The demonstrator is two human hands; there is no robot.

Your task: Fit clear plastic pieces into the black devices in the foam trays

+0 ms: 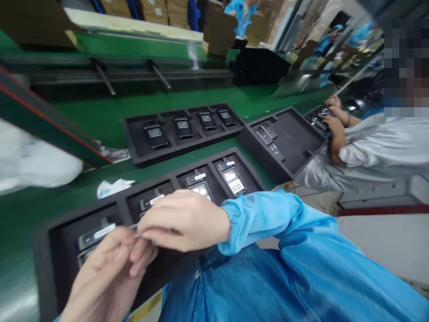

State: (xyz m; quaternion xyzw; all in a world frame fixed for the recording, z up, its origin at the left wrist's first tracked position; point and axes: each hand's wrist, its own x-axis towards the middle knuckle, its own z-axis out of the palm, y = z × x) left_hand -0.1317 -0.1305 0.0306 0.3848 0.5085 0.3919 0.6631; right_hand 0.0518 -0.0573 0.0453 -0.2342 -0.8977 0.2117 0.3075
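Observation:
My left hand [109, 273] and my right hand [184, 219] meet over the near black foam tray [124, 212]. Both sets of fingertips are pinched together around something thin and small, mostly hidden by the fingers. Below them, the tray's compartments hold handheld devices lying back up, each with a white strip label. One such device [233, 179], with white stickers inside its back recess, lies in the right compartment. Another device [97, 235] is partly covered by my left hand, and my right hand covers parts of the middle ones.
Behind lies a second black tray [184, 145] of several devices with small screens. A third tray [298, 138] at the right holds small dark parts. Beyond it, a co-worker's hands [335, 116] handle dark items. Crumpled white plastic [114, 187] and metal rods [161, 77] are also on the bench.

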